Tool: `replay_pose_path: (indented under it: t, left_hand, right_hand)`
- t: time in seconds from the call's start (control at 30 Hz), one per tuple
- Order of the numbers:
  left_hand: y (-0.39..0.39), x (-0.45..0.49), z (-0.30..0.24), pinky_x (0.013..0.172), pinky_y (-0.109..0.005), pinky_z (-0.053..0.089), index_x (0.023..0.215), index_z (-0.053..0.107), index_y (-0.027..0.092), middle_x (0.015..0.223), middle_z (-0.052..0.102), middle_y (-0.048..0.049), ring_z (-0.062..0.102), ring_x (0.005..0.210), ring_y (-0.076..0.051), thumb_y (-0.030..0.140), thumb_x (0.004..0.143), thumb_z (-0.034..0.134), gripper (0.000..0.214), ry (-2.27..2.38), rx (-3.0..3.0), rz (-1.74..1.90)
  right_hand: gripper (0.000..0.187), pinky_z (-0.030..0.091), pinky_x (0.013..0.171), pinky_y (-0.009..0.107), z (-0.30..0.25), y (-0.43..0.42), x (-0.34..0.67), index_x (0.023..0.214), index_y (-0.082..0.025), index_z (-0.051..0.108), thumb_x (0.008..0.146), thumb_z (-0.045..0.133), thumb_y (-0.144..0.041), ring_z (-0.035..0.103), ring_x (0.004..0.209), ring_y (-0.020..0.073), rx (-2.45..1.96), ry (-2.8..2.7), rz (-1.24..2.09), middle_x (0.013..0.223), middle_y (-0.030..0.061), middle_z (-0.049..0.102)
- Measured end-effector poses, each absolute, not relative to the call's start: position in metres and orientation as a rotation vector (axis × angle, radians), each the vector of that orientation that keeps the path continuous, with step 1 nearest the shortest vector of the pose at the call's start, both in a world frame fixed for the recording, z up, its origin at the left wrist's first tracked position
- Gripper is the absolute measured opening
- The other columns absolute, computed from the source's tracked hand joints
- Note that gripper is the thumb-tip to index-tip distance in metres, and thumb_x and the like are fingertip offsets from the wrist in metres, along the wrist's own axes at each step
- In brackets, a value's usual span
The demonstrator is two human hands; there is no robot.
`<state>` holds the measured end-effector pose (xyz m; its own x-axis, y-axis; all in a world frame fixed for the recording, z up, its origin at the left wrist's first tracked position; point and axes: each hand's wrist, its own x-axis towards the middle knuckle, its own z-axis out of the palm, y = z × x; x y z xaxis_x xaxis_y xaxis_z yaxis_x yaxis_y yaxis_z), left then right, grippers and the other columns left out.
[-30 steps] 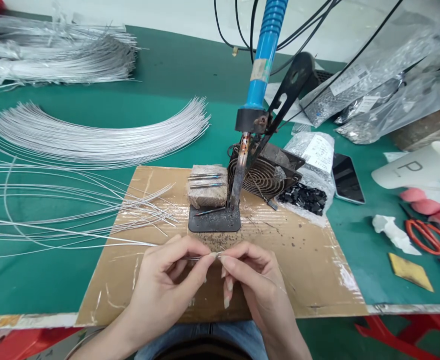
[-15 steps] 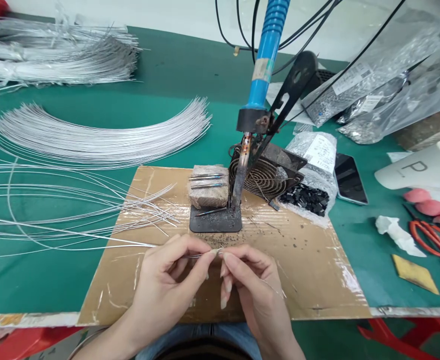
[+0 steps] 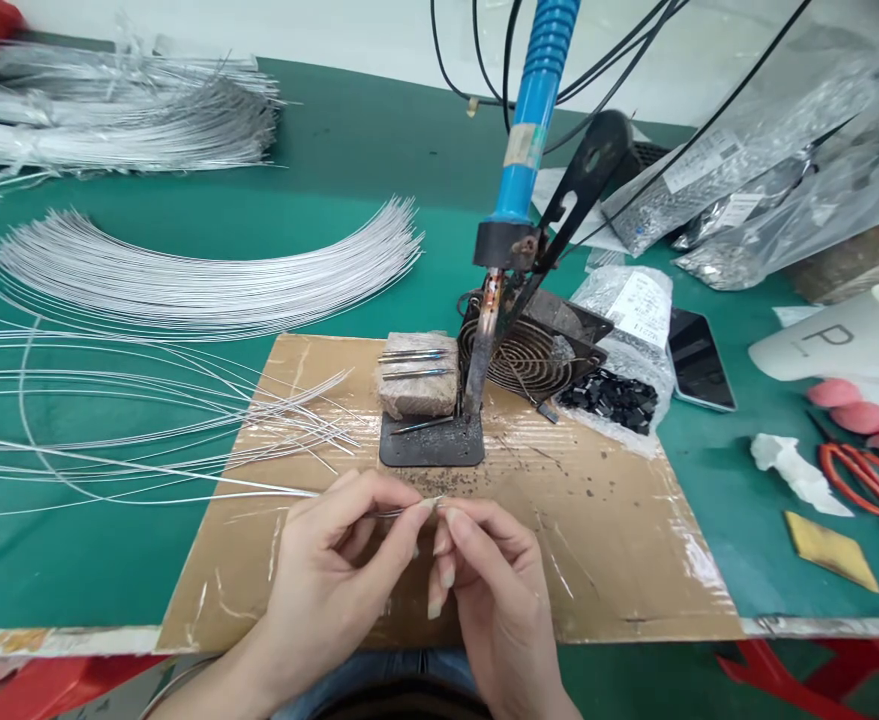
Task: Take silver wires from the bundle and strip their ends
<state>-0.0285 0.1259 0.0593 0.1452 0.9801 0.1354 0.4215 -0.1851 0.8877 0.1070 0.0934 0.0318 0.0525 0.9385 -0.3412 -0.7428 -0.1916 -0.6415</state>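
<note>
My left hand (image 3: 345, 565) is closed in a pinch on a thin white wire (image 3: 274, 493), which runs in from the left side of the bench. Fingertip to fingertip with it, my right hand (image 3: 493, 570) pinches at the wire's end. The fingers hide most of that end, so its detail cannot be made out. Just beyond both hands stands a dark metal base (image 3: 431, 452) with a worn tan block (image 3: 416, 390) on it, bearing several thin metal pieces. Over it a blue-handled soldering iron (image 3: 518, 180) points downward in its holder.
A cardboard sheet (image 3: 619, 560) lies under my hands. Loose white wires (image 3: 146, 440) and a curved wire bundle (image 3: 206, 280) spread at left. Right of the iron are a fan (image 3: 533, 355), a bag of black parts (image 3: 619, 400), a phone (image 3: 701, 360), a paper cup (image 3: 836, 335) and red-handled scissors (image 3: 870, 480).
My right hand has turned and shifted slightly left, its lower fingers curling closer to the left hand. The left hand's pinch stays nearly the same.
</note>
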Motion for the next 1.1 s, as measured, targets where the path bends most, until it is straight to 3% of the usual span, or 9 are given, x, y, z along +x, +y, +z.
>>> replay_pose_path:
  t: [0.3,0.53,0.77,1.1]
  left_hand:
    - [0.126,-0.028,0.058,0.046,-0.018,0.037,0.081,0.072,0.024,0.061,0.064,0.0075,0.046,0.049,-0.008,0.019,0.095,0.068,0.015,1.358,1.735,1.01]
    - [0.125,-0.029,0.058,0.048,-0.018,0.04,0.083,0.073,0.025,0.066,0.068,0.0073,0.051,0.05,-0.007,0.018,0.095,0.068,0.014,1.364,1.728,1.0]
    - [0.127,-0.026,0.059,0.044,-0.017,0.034,0.083,0.072,0.025,0.061,0.064,0.0098,0.042,0.047,-0.006,0.016,0.094,0.069,0.015,1.358,1.745,1.044]
    - [0.124,-0.029,0.053,0.048,-0.019,0.041,0.085,0.073,0.024,0.068,0.07,0.0061,0.055,0.05,-0.008,0.021,0.097,0.068,0.013,1.339,1.657,1.008]
  right_hand:
    - [0.016,0.054,0.043,0.019,0.034,0.095,0.112,0.083,-0.018,0.083,0.09,0.082,-0.033,0.059,0.045,0.0094,-0.859,-0.352,1.566,0.065,-0.0007,0.065]
    - [0.014,0.056,0.046,0.019,0.032,0.094,0.109,0.084,-0.018,0.082,0.091,0.082,-0.03,0.06,0.047,0.0094,-0.855,-0.341,1.538,0.066,-0.0006,0.067]
    - [0.015,0.055,0.049,0.017,0.03,0.092,0.102,0.086,-0.017,0.083,0.092,0.081,-0.03,0.06,0.048,0.0073,-0.841,-0.292,1.514,0.067,-0.0006,0.068]
    - [0.015,0.056,0.049,0.018,0.029,0.09,0.101,0.086,-0.017,0.082,0.093,0.08,-0.031,0.058,0.048,0.0071,-0.836,-0.294,1.506,0.068,-0.0012,0.066]
